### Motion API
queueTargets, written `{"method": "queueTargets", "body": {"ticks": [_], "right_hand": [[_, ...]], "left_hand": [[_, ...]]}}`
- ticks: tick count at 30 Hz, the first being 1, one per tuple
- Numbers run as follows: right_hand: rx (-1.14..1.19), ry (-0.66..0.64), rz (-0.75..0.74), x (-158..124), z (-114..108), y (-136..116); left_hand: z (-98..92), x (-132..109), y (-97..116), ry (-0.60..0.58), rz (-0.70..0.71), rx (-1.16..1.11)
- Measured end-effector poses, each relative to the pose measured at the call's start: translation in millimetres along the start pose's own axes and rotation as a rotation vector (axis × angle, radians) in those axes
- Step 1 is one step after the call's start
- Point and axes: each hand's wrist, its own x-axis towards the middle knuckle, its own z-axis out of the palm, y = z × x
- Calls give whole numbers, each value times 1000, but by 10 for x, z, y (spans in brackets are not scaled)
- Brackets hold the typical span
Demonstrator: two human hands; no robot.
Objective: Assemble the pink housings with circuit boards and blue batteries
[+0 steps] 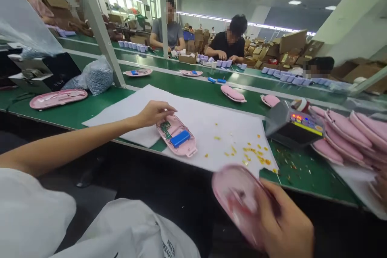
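My left hand (155, 113) has its fingers closed at the far end of a pink oval casing half (191, 148), which lies open side up on white sheeting. Inside that half sit a green circuit board (166, 130) and a blue battery (180, 139). Off the table's front edge, my right hand (284, 219) grips another pink oval shell (234, 193), tilted and smeared by motion. Part of this shell is hidden behind the fingers. Small yellow scraps (256, 154) are scattered over the right side of the white sheet (208, 117).
A grey device with a lit red display (298, 117) stands right, beside stacked pink casings (344, 129). Left are another pink shell (59, 98) and a bag of small grey pieces (99, 75). A metal post (99, 24) rises there. Co-workers sit across the green belt (169, 78).
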Motion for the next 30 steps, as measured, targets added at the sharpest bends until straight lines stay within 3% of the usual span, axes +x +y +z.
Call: {"method": "queueTargets", "body": {"ticks": [5, 7, 9, 11, 13, 15, 17, 21, 30], "right_hand": [[-383, -125, -490, 936, 1174, -744], [-361, -157, -607, 1150, 1516, -968], [-271, -196, -645, 1199, 1721, -1123], [-174, -221, -599, 1162, 1810, -1212], [-106, -210, -519, 1126, 1833, -1248], [-83, -200, -476, 1140, 1838, -1243], [-98, -210, -461, 1197, 1852, -1217], [-148, -381, -427, 1303, 1941, -1208], [-110, -631, -267, 1285, 2250, -1412]], "left_hand": [[-196, -95, -34, 123, 141, -239], [-231, -149, -41, 220, 275, -145], [-228, -172, -75, 351, 376, 4], [-200, -165, -131, 462, 404, 53], [-168, -144, -191, 471, 391, -80], [-147, -124, -235, 381, 300, -321], [-143, -116, -253, 263, 108, -552], [-157, -126, -229, 67, -249, -837], [-146, -159, -254, 19, -303, -790]]}}
